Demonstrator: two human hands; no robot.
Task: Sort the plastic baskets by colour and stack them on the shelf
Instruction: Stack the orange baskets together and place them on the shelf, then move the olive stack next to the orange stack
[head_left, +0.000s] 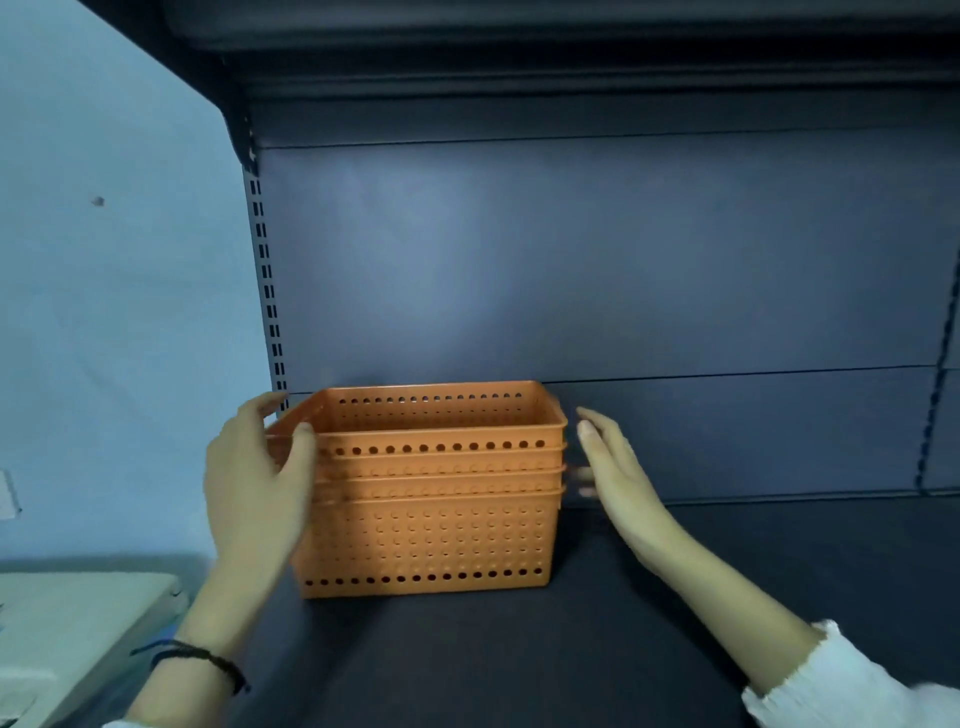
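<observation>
A stack of several orange perforated plastic baskets (431, 519), nested one inside another, stands upright on the dark shelf (519, 665) close to its left end. My left hand (254, 483) lies against the stack's left end, thumb on the front rim and fingers curled over the top edge. My right hand (618, 478) is held flat beside the right end of the stack, fingers straight, with a small gap between the palm and the baskets.
The shelf's dark back panel (623, 270) rises behind the baskets, with a slotted upright (267, 291) at the left. A pale blue wall (114, 312) lies left of it. A light-coloured surface (67, 623) sits at lower left. An upper shelf overhangs above.
</observation>
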